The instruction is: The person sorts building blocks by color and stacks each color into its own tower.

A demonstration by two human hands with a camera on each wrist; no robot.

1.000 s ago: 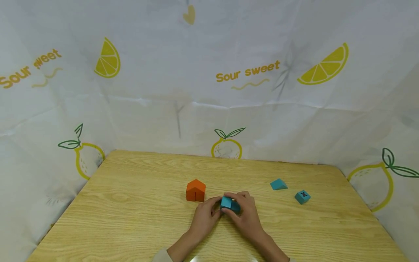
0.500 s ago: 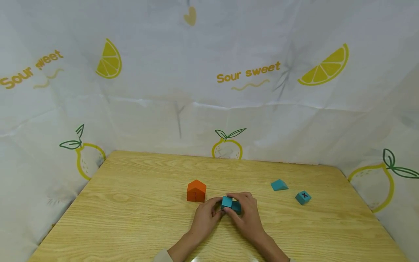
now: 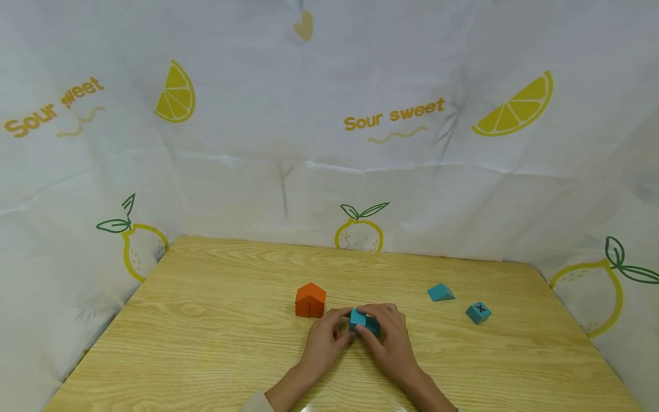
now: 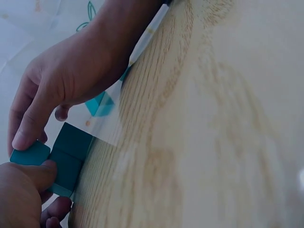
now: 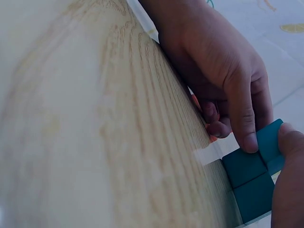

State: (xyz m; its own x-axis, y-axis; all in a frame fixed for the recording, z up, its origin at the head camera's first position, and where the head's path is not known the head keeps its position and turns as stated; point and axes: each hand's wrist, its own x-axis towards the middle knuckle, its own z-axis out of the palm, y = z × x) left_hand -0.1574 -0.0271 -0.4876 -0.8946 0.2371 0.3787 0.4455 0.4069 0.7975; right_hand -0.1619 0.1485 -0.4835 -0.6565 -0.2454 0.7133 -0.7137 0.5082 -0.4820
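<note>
Two lower blue blocks stand side by side on the table in the right wrist view. An upper blue block sits above the left one, its far side partly covered by fingers. My left hand grips the lower left block, its thumb against the near face just below the upper block. Thumb and fingers of my right hand pinch the upper block. In the left wrist view the right fingertips touch this upper block, and the left thumb lies across the lower one.
An orange house-shaped stack of blocks stands left of the hands. To the right lie a blue triangular block and a blue block marked with an X. A white lemon-print cloth hangs behind the wooden table.
The head view has shifted slightly. Both hands keep their places around the blue blocks, and the right fingers lie a little farther over the upper block.
</note>
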